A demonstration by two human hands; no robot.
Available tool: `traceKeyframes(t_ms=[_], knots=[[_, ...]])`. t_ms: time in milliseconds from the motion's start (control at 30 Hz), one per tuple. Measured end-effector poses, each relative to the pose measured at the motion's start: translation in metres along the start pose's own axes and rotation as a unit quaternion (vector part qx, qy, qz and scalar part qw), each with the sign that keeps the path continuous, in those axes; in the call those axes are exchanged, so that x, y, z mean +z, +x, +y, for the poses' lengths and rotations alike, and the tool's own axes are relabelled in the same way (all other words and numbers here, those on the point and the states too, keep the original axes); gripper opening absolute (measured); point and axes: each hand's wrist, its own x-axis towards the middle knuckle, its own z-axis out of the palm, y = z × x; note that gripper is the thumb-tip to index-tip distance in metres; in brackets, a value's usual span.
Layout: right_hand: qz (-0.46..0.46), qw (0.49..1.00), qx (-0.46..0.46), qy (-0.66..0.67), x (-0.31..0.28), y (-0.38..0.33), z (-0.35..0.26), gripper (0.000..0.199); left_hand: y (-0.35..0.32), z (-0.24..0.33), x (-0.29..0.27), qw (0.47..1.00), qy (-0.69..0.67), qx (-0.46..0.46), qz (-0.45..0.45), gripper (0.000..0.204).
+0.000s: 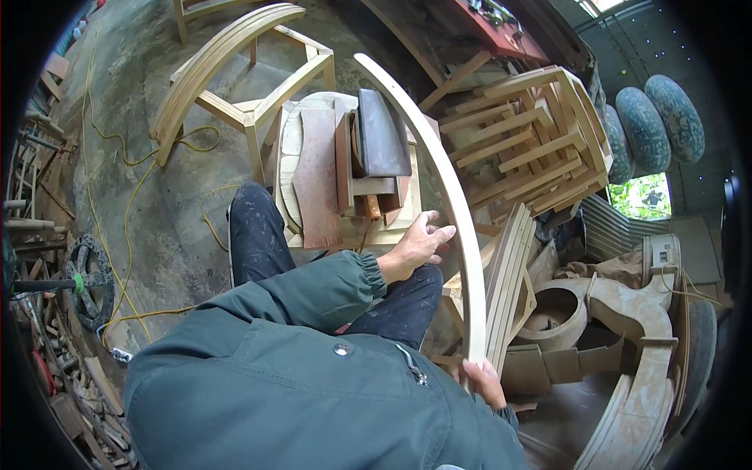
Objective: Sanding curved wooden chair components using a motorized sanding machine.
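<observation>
A long, pale curved wooden strip (pixel 448 184) arcs from the top middle down to my right side. My right hand (pixel 486 382) is closed around its lower end. Beside the strip's middle is my left hand (pixel 419 247), its fingers partly spread and its thumb close to the strip's edge; whether they touch is unclear. In front of me, what looks like a belt sander with a dark grey belt (pixel 384 133) is set between boards on a wooden stand (pixel 319 188). The strip's upper part passes just right of the belt.
Curved wooden pieces (pixel 227 66) rest on a wooden frame at the upper left. More curved strips (pixel 509 274) and stacked frames (pixel 533 141) stand on the right. A yellow cord (pixel 129 211) trails over the concrete floor. Scrap wood (pixel 74 392) lines the left wall.
</observation>
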Motion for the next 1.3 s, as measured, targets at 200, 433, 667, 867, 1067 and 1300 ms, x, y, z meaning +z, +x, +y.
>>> traceKeyframes(t_ms=[200,433,667,867,1067,1300], knots=[[-0.059,0.997,-0.050,0.006,0.049,0.080,-0.052,0.030,0.020,0.000,-0.007,1.000,0.009,0.006,0.008,0.080],[-0.088,0.982,0.000,0.166,0.055,0.077,-0.060,0.059,0.034,0.009,0.015,0.976,-0.214,0.037,-0.020,0.043],[0.110,0.943,-0.152,-0.275,0.064,0.001,-0.008,0.106,0.051,-0.026,0.016,0.963,-0.231,0.109,0.082,0.027],[0.188,0.789,-0.211,-0.546,0.087,0.034,0.003,0.100,0.045,-0.028,0.011,0.976,-0.157,0.097,0.120,0.029],[0.202,0.709,-0.279,-0.615,0.114,0.130,-0.072,0.086,0.037,-0.029,-0.029,0.992,-0.050,0.071,0.092,0.045],[0.147,0.705,-0.418,-0.554,0.143,0.278,-0.155,0.079,-0.008,0.002,-0.059,0.980,-0.168,0.001,0.111,0.042]])
